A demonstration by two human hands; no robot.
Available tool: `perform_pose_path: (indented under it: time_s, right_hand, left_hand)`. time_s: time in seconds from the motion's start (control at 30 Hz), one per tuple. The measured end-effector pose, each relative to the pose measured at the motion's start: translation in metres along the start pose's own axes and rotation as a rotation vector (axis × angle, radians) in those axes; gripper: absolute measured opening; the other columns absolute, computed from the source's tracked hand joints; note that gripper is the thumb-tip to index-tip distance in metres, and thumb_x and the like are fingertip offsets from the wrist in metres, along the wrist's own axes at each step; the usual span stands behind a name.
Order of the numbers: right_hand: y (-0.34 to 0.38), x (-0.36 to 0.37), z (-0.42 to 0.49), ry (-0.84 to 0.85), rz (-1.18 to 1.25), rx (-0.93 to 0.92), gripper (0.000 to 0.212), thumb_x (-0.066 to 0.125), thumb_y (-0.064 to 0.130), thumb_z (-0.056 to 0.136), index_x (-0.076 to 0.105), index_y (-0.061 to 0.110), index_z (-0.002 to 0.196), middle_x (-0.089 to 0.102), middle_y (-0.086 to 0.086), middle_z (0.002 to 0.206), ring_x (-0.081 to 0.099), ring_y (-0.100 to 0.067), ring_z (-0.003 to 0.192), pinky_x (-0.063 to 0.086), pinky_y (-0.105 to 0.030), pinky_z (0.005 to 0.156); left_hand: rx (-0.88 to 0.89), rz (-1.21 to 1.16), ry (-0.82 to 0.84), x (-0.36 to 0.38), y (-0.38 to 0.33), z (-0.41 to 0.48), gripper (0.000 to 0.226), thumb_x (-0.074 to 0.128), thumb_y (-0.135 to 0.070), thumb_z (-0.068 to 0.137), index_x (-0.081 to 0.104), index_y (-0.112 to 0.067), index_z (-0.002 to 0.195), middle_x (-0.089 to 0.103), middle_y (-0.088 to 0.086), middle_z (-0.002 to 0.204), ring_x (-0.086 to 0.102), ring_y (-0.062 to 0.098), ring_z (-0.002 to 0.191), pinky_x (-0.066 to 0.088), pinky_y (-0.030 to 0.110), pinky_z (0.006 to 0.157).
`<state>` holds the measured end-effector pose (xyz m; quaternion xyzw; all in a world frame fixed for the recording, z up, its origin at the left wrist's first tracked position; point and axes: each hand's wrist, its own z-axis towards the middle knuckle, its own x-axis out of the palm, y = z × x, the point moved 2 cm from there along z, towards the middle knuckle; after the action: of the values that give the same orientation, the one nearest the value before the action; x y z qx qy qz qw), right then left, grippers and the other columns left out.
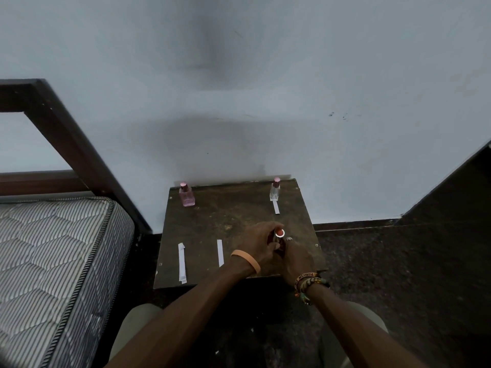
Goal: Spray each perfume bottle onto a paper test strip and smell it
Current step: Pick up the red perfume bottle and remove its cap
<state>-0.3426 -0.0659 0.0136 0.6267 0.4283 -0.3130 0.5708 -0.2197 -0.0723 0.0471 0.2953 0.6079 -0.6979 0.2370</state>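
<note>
low centre of the frame, the left hand (259, 244) curls its fingers round a small dark perfume bottle with red top and silver collar (279, 233), the right hand (296, 257) wrapping its base, probably steadying it for spraying. just left, two white paper strips (220, 252) lie ready on the worn dark wooden table (239, 208). at its far edge stand a pink glass bottle (186, 195) and a clear glass bottle (275, 192), a third strip (276, 207) before the latter.

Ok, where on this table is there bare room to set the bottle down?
Free: back edge between the pink bottle and clear bottle, and the centre of the table. Crowded: front right, where left hand and right hand grip the red-capped bottle; front left, two paper strips.
</note>
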Motion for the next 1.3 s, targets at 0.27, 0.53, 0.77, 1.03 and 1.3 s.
perform_pose_path:
  time_s: [0.27,0.53,0.77,1.03,1.3]
  right_hand:
    - [-0.001,-0.023,-0.012,-0.112,0.122,-0.002,0.04,0.07,0.038,0.079,0.06,0.02,0.112,0.064,0.001,0.104,0.061,-0.019,0.097,0.047,-0.028,0.082]
    - [0.011,-0.047,-0.015,-0.171,0.206,-0.105,0.026,0.069,0.031,0.081,0.067,0.02,0.105,0.066,0.004,0.095,0.059,-0.01,0.085,0.052,-0.028,0.079]
    - [0.021,-0.058,-0.024,-0.221,0.254,-0.157,0.022,0.06,0.037,0.087,0.069,0.023,0.102,0.067,0.005,0.09,0.062,-0.011,0.08,0.055,-0.035,0.075]
    - [0.035,-0.073,-0.028,-0.301,0.357,-0.15,0.021,0.062,0.033,0.087,0.066,0.027,0.106,0.069,0.008,0.096,0.064,-0.007,0.086,0.056,-0.033,0.08]
    - [0.064,-0.075,-0.02,-0.332,0.387,-0.208,0.026,0.067,0.026,0.084,0.067,0.023,0.11,0.07,0.003,0.099,0.064,-0.01,0.088,0.054,-0.029,0.082]
  left_hand:
    - [0.006,0.015,-0.025,-0.002,-0.008,-0.002,0.036,0.071,-0.012,0.074,0.065,-0.022,0.108,0.069,-0.002,0.105,0.062,0.013,0.094,0.051,0.027,0.087]
    - [0.006,0.004,-0.086,-0.01,-0.018,-0.004,0.028,0.068,-0.008,0.078,0.066,-0.018,0.104,0.07,-0.001,0.1,0.063,0.01,0.088,0.048,0.018,0.081]
    - [-0.039,-0.024,-0.097,-0.014,-0.021,-0.007,0.03,0.065,-0.006,0.08,0.066,-0.019,0.106,0.07,-0.001,0.104,0.065,0.012,0.092,0.053,0.026,0.087]
    - [0.003,0.001,-0.196,-0.033,-0.035,-0.007,0.031,0.061,-0.007,0.081,0.066,-0.021,0.108,0.07,-0.003,0.104,0.062,0.009,0.09,0.047,0.017,0.082]
    - [0.04,-0.068,-0.253,-0.068,-0.027,-0.012,0.032,0.07,-0.006,0.076,0.067,-0.018,0.106,0.072,-0.001,0.099,0.066,0.01,0.087,0.055,0.025,0.083]
